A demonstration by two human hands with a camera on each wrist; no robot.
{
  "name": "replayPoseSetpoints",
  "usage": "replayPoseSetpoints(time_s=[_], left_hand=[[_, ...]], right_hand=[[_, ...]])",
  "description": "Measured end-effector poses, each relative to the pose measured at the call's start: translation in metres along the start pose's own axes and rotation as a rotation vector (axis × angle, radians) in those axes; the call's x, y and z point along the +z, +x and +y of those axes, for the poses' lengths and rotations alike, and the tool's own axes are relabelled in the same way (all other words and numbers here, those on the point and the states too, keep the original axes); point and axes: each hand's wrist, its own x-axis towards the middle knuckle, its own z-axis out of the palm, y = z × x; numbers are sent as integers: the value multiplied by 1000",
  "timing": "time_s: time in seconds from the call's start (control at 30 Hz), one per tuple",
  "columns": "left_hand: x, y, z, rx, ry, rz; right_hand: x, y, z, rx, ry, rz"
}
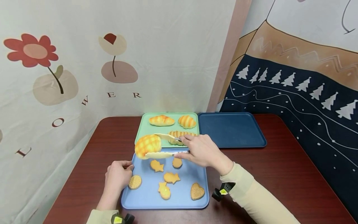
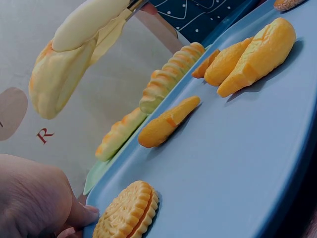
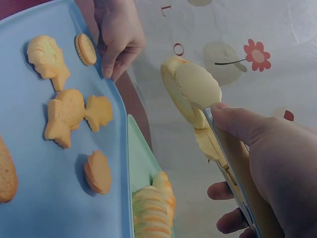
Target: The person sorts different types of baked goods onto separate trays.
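Note:
My right hand [image 1: 202,151] grips a pair of metal tongs [image 3: 233,163] with cream scalloped tips. Between those tips a round yellow bun with a criss-cross top [image 1: 148,145] is held in the air, over where the green and blue trays meet. My left hand [image 1: 118,175] pinches the left rim of the light blue tray [image 1: 184,203], beside a round sandwich biscuit [image 2: 126,210]. On that tray lie fish-shaped biscuits [image 1: 172,178], a heart-shaped biscuit [image 1: 197,191] and a roundish biscuit [image 1: 177,163], partly covered by the tongs in the head view.
Behind the light blue tray is a green tray [image 1: 144,124] bearing a long bread roll [image 1: 161,120], a ridged roll [image 1: 187,122] and another ridged loaf [image 2: 171,79] partly behind the tongs. A dark blue tray [image 1: 232,130] stands at its right on the brown table [image 1: 279,174].

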Motion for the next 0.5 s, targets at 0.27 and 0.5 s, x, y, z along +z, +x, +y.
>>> replayPoseSetpoints(time_s=[0.27, 0.5], left_hand=[[-1, -1, 1, -6, -9, -8], [-2, -2, 2, -5, -13, -4]], right_hand=[[-2, 4, 5, -11, -21, 41], [-4, 10, 9, -7, -12, 58]])
